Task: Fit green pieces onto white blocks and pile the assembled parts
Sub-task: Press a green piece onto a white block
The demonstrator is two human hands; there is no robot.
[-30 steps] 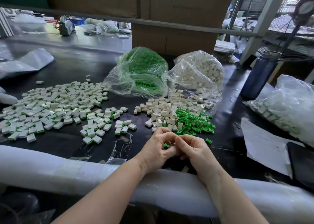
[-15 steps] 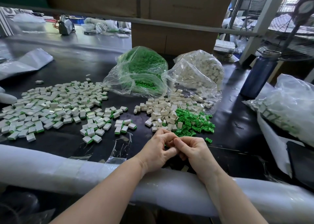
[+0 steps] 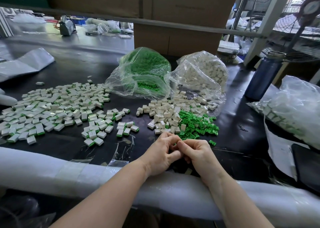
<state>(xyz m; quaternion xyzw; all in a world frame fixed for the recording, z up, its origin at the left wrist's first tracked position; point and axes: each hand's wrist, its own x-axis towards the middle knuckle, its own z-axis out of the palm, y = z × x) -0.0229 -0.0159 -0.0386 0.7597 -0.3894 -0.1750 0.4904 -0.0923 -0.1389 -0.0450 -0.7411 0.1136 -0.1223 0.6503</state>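
Both the left hand (image 3: pixel 161 151) and right hand (image 3: pixel 196 152) are curled together, fingertips touching; what is pinched between them cannot be made out. Loose green pieces (image 3: pixel 197 125) and white blocks (image 3: pixel 166 111) lie just beyond them. A misaligned piece could be jammed or dropped.

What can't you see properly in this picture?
- Head view: whatever the left hand and right hand pinch, hidden by curled fingers.
- Fan, cut by the right edge.
- Items on the far bench, too small.
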